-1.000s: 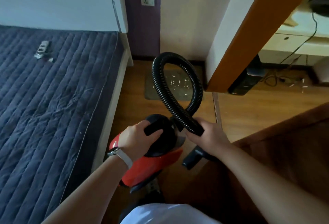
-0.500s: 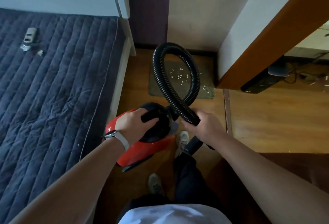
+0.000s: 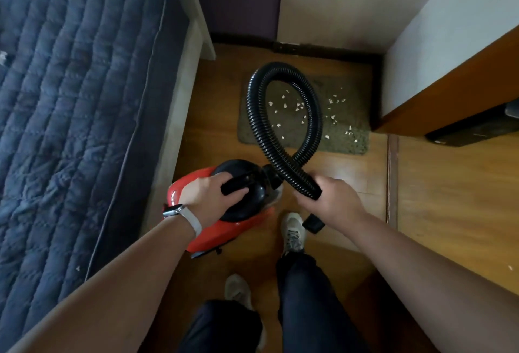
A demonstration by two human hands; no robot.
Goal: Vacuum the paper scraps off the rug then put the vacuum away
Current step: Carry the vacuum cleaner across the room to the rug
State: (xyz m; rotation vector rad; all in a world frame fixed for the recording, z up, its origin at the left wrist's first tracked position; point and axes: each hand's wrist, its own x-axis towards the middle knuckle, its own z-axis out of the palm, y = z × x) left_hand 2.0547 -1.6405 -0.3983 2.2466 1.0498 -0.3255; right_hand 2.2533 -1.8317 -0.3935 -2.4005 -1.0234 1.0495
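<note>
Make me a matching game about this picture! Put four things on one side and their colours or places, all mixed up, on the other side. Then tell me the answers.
Things:
1. vacuum
2. hose
3. paper scraps
4. rug

Descriptions:
A. white bits, scattered about
B. red, handle held by the left hand
C. greenish, flat on the wooden floor
D. black, curled in a loop, end held by the right hand

Pairs: 1-B, 2-D, 3-A, 4-C
</note>
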